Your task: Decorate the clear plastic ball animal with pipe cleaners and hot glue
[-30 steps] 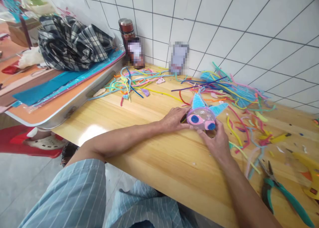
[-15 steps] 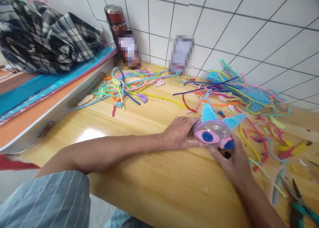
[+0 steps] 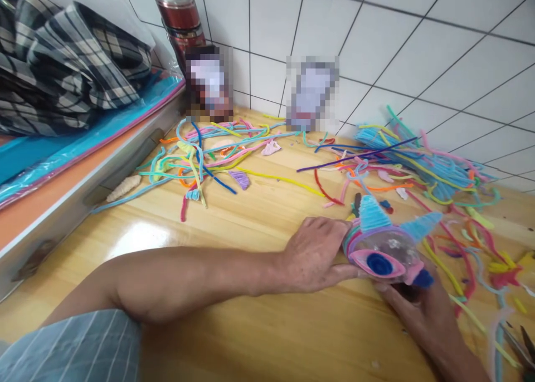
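Note:
A clear plastic ball craft (image 3: 387, 251) with pink-and-blue pipe-cleaner eyes and two light-blue cone ears rests on the wooden table (image 3: 267, 326). My left hand (image 3: 313, 256) cups its left side, fingers curled against it. Under its lower right side my right hand (image 3: 418, 307) grips it, with the fingers mostly hidden beneath the ball.
Loose colourful pipe cleaners (image 3: 217, 153) lie tangled across the back of the table, and a light-blue bundle (image 3: 422, 159) at the right. A red flask (image 3: 179, 23) stands by the tiled wall. A plaid cloth (image 3: 62, 64) lies on a raised orange board on the left. Pliers tips (image 3: 520, 346) show at the right edge.
The view has moved closer and to the right. Both hands stay on the ball craft, which has tilted slightly towards me.

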A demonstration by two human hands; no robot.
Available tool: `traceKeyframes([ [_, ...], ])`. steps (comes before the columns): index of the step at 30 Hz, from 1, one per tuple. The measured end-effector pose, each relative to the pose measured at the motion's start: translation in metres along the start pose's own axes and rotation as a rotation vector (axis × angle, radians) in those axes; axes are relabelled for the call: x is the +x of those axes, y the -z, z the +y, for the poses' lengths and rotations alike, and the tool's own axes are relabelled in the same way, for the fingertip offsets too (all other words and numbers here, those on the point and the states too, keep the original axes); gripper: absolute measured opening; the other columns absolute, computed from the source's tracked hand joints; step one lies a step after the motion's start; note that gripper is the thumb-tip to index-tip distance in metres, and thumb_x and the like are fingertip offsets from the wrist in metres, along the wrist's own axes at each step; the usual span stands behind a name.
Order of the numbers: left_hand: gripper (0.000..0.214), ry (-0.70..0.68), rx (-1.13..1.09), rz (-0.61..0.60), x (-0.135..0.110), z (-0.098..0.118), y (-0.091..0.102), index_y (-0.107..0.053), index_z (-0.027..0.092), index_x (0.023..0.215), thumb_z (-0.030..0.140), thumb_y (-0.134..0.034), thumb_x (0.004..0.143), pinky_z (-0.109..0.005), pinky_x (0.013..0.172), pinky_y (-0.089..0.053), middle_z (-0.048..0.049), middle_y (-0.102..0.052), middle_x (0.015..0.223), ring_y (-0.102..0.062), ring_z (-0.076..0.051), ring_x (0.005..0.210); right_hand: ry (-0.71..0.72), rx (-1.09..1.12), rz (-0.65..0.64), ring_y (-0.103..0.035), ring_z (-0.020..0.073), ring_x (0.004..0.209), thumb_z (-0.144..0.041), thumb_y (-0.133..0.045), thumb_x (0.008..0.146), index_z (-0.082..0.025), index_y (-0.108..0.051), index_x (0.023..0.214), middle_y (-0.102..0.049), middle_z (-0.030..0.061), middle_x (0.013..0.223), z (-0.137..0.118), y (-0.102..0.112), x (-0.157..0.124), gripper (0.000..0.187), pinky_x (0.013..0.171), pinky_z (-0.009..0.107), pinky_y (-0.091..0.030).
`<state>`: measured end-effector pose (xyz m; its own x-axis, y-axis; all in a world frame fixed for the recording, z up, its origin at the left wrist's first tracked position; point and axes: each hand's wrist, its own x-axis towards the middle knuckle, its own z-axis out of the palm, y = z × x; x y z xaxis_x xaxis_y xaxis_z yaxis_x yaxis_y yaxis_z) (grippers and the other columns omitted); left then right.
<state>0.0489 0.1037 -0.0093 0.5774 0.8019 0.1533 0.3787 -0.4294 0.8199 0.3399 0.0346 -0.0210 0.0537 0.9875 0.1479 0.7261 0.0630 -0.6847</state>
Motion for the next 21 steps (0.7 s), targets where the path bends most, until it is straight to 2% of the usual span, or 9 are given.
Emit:
traceKeyframes([
  [5, 0.071, 0.011, 0.017, -0.006, -0.001, 0.002, 0.002, -0.061, 0.022, 0.147, 0.077, -0.075, 0.105, -0.064, 0.122, -0.056, -0.0214, -0.076, 0.153, -0.072, -0.046, 0.143, 0.015, 0.026, 0.017, -0.085, 0.0426, 0.104, -0.068, -0.091, 0.087, -0.031, -0.077, 0.143, -0.088, 0.0149, 0.120, -0.002, -0.004, -0.002, 0.069, 0.087, 0.061, -0.073],
  [10, 0.074, 0.023, -0.017, -0.020, -0.002, 0.002, 0.001, -0.062, 0.020, 0.148, 0.077, -0.077, 0.103, -0.067, 0.124, -0.056, -0.0226, -0.077, 0.151, -0.072, -0.047, 0.143, 0.030, -0.032, 0.025, -0.086, 0.0435, 0.104, -0.073, -0.089, 0.087, -0.030, -0.078, 0.136, -0.089, 0.0157, 0.119, -0.001, -0.002, -0.001, 0.066, 0.089, 0.062, -0.072],
  [12, 0.082, 0.023, -0.055, 0.000, -0.002, -0.001, 0.000, -0.060, 0.023, 0.152, 0.077, -0.086, 0.096, -0.068, 0.125, -0.055, -0.0212, -0.076, 0.152, -0.072, -0.048, 0.146, 0.028, -0.053, 0.025, -0.086, 0.0438, 0.106, -0.076, -0.088, 0.086, -0.029, -0.078, 0.128, -0.089, 0.0155, 0.119, 0.000, 0.000, 0.000, 0.065, 0.090, 0.063, -0.073],
  [15, 0.108, 0.003, -0.123, 0.047, 0.000, -0.006, -0.001, -0.053, 0.026, 0.164, 0.077, -0.100, 0.081, -0.071, 0.130, -0.053, -0.0222, -0.071, 0.163, -0.067, -0.050, 0.154, 0.010, -0.053, -0.001, -0.085, 0.0443, 0.110, -0.078, -0.090, 0.082, -0.028, -0.075, 0.124, -0.088, 0.0165, 0.122, -0.001, 0.000, 0.002, 0.067, 0.094, 0.063, -0.073],
  [19, 0.126, -0.041, -0.142, 0.095, 0.003, -0.011, 0.001, -0.048, 0.027, 0.169, 0.075, -0.107, 0.068, -0.076, 0.134, -0.049, -0.0246, -0.060, 0.176, -0.059, -0.053, 0.164, 0.007, -0.002, 0.008, -0.084, 0.0455, 0.122, -0.076, -0.090, 0.084, -0.025, -0.070, 0.136, -0.085, 0.0202, 0.133, -0.003, -0.011, 0.005, 0.076, 0.106, 0.067, -0.069],
  [21, 0.123, -0.054, -0.101, 0.110, 0.003, -0.012, 0.003, -0.049, 0.027, 0.169, 0.076, -0.106, 0.071, -0.074, 0.132, -0.052, -0.0250, -0.060, 0.176, -0.060, -0.052, 0.162, 0.039, 0.008, 0.031, -0.081, 0.0466, 0.130, -0.076, -0.090, 0.084, -0.023, -0.068, 0.146, -0.083, 0.0228, 0.141, -0.003, -0.019, 0.007, 0.085, 0.112, 0.069, -0.067],
])
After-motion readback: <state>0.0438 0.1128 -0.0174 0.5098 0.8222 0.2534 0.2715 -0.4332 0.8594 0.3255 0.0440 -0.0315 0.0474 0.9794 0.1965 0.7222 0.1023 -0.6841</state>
